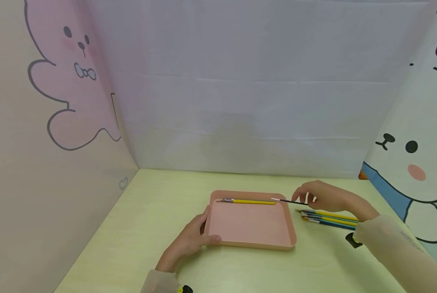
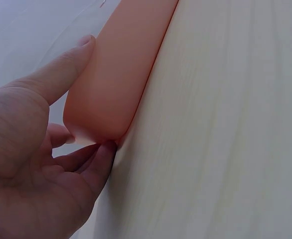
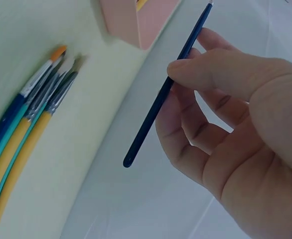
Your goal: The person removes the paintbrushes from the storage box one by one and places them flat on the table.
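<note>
Dark blue brush (image 3: 148, 119) is pinched between the right hand's (image 1: 321, 196) thumb and fingers, butt end poking out past them, tip over the tray's right side. Left hand (image 1: 193, 235) has its fingers gripping the near-left corner of the one pink tray (image 1: 251, 228). Counts: one brush held, five in the loose bunch (image 1: 330, 219) on the table (image 1: 148, 211), at least one yellow brush (image 1: 255, 202) in the tray, can't tell if another's tucked alongside.

Bunched brushes (image 3: 10, 149) (right wrist view) partly offscreen
</note>
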A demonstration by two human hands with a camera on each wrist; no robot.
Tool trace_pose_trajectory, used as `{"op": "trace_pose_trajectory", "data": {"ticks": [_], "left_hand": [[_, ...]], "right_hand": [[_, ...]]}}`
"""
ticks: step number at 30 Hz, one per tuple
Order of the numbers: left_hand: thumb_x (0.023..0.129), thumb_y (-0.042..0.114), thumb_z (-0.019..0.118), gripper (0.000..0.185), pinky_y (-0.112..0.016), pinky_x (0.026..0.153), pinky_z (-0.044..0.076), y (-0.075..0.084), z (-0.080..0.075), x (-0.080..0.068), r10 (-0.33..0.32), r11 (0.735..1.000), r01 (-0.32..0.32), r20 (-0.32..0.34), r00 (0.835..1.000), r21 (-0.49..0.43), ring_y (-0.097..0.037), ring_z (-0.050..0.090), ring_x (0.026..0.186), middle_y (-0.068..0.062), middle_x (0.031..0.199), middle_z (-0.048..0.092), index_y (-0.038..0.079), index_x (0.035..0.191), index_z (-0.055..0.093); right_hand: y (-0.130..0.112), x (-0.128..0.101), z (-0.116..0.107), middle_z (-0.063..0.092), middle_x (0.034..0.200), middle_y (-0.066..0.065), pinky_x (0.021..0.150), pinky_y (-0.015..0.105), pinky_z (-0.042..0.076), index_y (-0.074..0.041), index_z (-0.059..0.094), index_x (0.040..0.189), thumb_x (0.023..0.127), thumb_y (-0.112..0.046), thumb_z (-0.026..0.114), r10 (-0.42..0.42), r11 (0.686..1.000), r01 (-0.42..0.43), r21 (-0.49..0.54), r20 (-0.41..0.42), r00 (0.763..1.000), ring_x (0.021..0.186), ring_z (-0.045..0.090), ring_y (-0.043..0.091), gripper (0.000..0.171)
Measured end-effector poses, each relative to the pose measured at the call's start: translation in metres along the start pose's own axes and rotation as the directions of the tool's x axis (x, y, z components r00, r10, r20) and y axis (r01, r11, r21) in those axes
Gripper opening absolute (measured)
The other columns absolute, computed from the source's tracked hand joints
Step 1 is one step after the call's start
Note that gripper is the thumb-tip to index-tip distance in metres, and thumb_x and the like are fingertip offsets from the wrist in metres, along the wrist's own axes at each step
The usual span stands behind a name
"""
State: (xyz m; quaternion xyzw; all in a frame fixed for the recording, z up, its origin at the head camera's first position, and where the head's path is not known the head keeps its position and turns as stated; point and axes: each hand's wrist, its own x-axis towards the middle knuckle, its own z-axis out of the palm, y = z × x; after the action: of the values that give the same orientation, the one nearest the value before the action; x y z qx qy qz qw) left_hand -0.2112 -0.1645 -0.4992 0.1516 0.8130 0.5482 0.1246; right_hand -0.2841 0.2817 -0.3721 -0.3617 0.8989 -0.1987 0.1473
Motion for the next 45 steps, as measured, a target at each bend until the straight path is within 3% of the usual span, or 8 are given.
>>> {"op": "trace_pose_trajectory", "data": {"ticks": [8, 20, 22, 27, 34, 38, 42, 45], "left_hand": [[0.091, 0.034, 0.087, 0.114, -0.053, 0.12, 0.037, 0.001, 0.0, 0.0, -0.003, 1.0, 0.003, -0.002, 1.0, -0.005, -0.028, 0.048, 0.145, -0.015, 0.163, 0.039, 0.011, 0.171, 0.01], [0.09, 0.032, 0.088, 0.115, -0.053, 0.121, 0.036, 0.0, -0.001, 0.0, -0.017, 1.0, 0.017, -0.009, 1.0, -0.002, -0.031, 0.043, 0.149, -0.018, 0.165, 0.036, 0.01, 0.171, 0.009], [0.09, 0.031, 0.088, 0.115, -0.053, 0.122, 0.036, 0.0, -0.001, 0.001, -0.014, 1.0, 0.014, -0.007, 1.0, 0.001, -0.031, 0.043, 0.149, -0.019, 0.165, 0.036, 0.01, 0.171, 0.009], [0.091, 0.031, 0.088, 0.115, -0.051, 0.12, 0.037, -0.002, -0.001, 0.001, -0.008, 1.0, 0.008, -0.001, 1.0, 0.008, -0.029, 0.046, 0.146, -0.019, 0.162, 0.038, 0.009, 0.171, 0.009], [0.091, 0.033, 0.087, 0.114, -0.051, 0.118, 0.04, -0.001, -0.001, 0.001, 0.004, 1.0, -0.004, 0.002, 1.0, 0.018, -0.029, 0.049, 0.143, -0.019, 0.162, 0.039, 0.008, 0.171, 0.009], [0.091, 0.033, 0.088, 0.115, -0.051, 0.119, 0.038, -0.001, -0.001, 0.001, -0.009, 1.0, 0.009, -0.002, 1.0, 0.014, -0.029, 0.048, 0.145, -0.018, 0.162, 0.039, 0.009, 0.171, 0.009], [0.09, 0.034, 0.088, 0.115, -0.05, 0.121, 0.037, -0.001, 0.0, 0.001, -0.018, 1.0, 0.018, -0.008, 1.0, 0.009, -0.029, 0.046, 0.147, -0.017, 0.163, 0.039, 0.011, 0.171, 0.01], [0.09, 0.034, 0.088, 0.115, -0.05, 0.121, 0.037, -0.001, 0.0, 0.002, -0.019, 1.0, 0.019, -0.012, 1.0, 0.013, -0.029, 0.046, 0.147, -0.017, 0.163, 0.039, 0.011, 0.171, 0.011]], "right_hand": [[0.016, -0.027, 0.004, 0.069, 0.105, -0.007, 0.077, 0.027, 0.058, -0.018, 0.073, 0.123, 0.093, 0.009, 0.07, 0.01, 1.0, -0.01, -0.027, -0.005, 1.0, 0.091, 0.061, 0.006, 0.04], [0.05, -0.07, 0.025, 0.07, 0.106, -0.002, 0.07, 0.027, 0.057, -0.007, 0.073, 0.12, 0.085, 0.019, 0.067, -0.065, 0.998, 0.064, -0.013, -0.038, 0.997, 0.09, 0.061, 0.004, 0.044], [0.053, -0.074, 0.029, 0.07, 0.107, -0.002, 0.07, 0.027, 0.056, -0.007, 0.074, 0.12, 0.084, 0.019, 0.067, -0.044, 0.999, 0.044, -0.005, -0.043, 0.998, 0.09, 0.06, 0.003, 0.045], [0.062, -0.083, 0.038, 0.069, 0.107, -0.001, 0.067, 0.026, 0.053, -0.008, 0.074, 0.122, 0.085, 0.018, 0.067, 0.01, 1.0, -0.01, 0.004, -0.056, 0.998, 0.089, 0.058, 0.003, 0.045], [0.07, -0.087, 0.049, 0.068, 0.103, -0.003, 0.063, 0.024, 0.045, -0.008, 0.075, 0.119, 0.084, 0.021, 0.069, -0.029, 0.999, 0.025, -0.035, -0.098, 0.995, 0.082, 0.052, 0.004, 0.046], [0.073, -0.088, 0.053, 0.065, 0.099, -0.008, 0.062, 0.024, 0.04, -0.009, 0.076, 0.118, 0.083, 0.022, 0.068, -0.004, 0.999, -0.001, -0.048, -0.105, 0.994, 0.078, 0.048, 0.002, 0.047], [0.078, -0.089, 0.057, 0.063, 0.096, -0.011, 0.064, 0.024, 0.042, -0.01, 0.077, 0.115, 0.084, 0.02, 0.071, 0.024, 0.997, -0.033, -0.076, -0.111, 0.994, 0.077, 0.047, 0.001, 0.044], [0.081, -0.09, 0.062, 0.062, 0.094, -0.012, 0.064, 0.025, 0.045, -0.012, 0.077, 0.112, 0.084, 0.018, 0.075, -0.01, 0.994, -0.005, -0.105, -0.137, 0.991, 0.078, 0.049, 0.0, 0.041]]}}
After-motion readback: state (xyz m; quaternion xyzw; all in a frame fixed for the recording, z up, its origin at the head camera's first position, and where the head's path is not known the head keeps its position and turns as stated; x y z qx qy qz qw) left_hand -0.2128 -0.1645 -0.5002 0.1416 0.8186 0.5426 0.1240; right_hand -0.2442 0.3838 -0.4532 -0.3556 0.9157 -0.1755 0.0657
